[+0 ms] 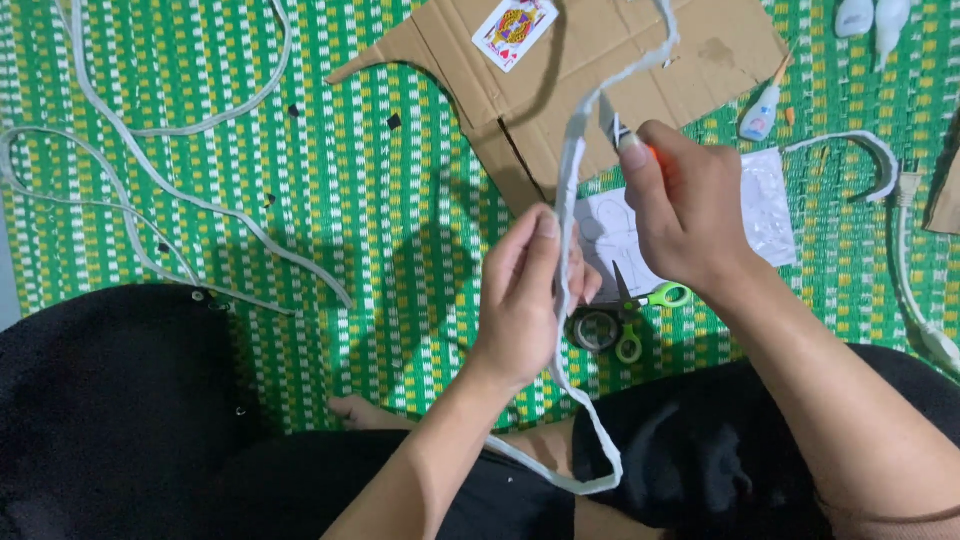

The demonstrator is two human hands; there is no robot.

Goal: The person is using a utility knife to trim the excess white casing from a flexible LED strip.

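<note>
Head view: left hand (525, 290) pinches the pale strip (568, 200) mid-length; right hand (690, 205) is closed on a small cutter (617, 130) at the strip; it looks light, limp, best held taut near the blade.

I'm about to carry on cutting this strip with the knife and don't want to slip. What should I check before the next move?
1. Left hand grips the strip: ok, pinched between thumb and fingers.
2. Right hand holds the knife firmly: ok, fist closed round it.
3. Blade meets the strip: ok, tip lies against it above the left hand.
4. Left fingers away from the blade: ok, they sit lower down the strip.
5. Strip taut between the hands: cannot tell.
6. Loose end free: not ok, it hangs in a loop over the lap.
</note>
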